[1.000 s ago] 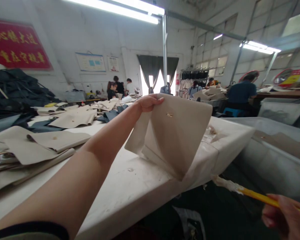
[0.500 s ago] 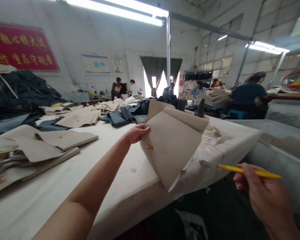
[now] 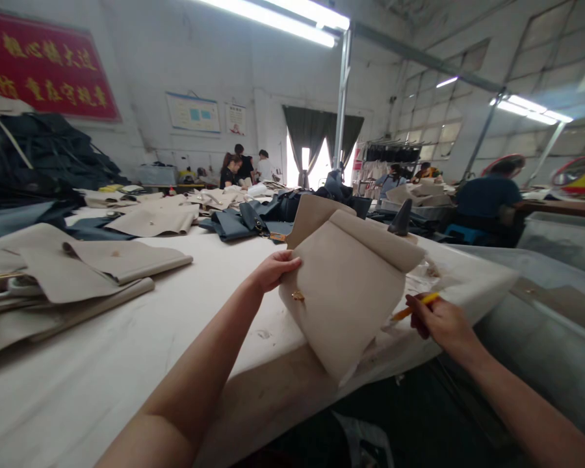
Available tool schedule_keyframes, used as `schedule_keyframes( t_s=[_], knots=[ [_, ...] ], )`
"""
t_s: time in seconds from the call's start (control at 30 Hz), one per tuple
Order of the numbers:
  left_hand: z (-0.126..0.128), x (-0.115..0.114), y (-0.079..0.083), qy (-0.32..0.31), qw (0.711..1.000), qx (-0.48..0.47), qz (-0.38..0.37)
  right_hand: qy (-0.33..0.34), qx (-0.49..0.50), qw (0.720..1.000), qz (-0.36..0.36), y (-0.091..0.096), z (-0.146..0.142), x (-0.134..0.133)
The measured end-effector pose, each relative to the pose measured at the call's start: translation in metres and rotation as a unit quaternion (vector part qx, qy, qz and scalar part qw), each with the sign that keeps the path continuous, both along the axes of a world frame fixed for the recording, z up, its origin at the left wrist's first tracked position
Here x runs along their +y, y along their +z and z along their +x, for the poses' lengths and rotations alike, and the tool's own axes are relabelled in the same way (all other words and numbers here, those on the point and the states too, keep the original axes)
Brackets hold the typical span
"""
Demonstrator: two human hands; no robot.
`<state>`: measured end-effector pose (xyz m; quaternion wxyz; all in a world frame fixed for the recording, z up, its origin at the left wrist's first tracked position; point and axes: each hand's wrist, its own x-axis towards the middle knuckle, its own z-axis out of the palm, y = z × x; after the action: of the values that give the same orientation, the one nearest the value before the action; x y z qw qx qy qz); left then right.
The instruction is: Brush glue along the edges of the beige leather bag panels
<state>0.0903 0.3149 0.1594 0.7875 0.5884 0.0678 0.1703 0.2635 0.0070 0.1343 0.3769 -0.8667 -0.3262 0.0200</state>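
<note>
My left hand pinches the left edge of a beige bag piece, a flat leather-like panel with a rolled upper edge. A small gold clasp sits on the panel below my fingers. The piece is tilted over the front edge of the white-covered table. In my right hand is a brush with a yellow handle. Its tip is at the panel's lower right edge, and the bristles are hidden behind the panel.
Folded beige pieces lie on the table at left, dark blue pieces farther back. A dark cone stands behind the panel. A translucent bin is at right. Several people work in the background, one in a blue shirt.
My right hand has moved left with the brush, bringing it from beside the panel to its right edge. My left hand still holds the panel; the view has shifted slightly.
</note>
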Motion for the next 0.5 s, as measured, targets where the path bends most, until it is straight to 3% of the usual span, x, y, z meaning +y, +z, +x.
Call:
schedule_keyframes(
  t_s=[0.23, 0.5],
  knots=[
    [0.012, -0.004, -0.007, 0.009, 1.000, 0.002, -0.011, 0.048, 0.017, 0.999, -0.008, 0.012, -0.014, -0.004],
    [0.017, -0.004, -0.020, 0.022, 1.000, 0.011, -0.012, 0.005, 0.016, 0.999, 0.028, 0.007, 0.011, -0.004]
  ],
)
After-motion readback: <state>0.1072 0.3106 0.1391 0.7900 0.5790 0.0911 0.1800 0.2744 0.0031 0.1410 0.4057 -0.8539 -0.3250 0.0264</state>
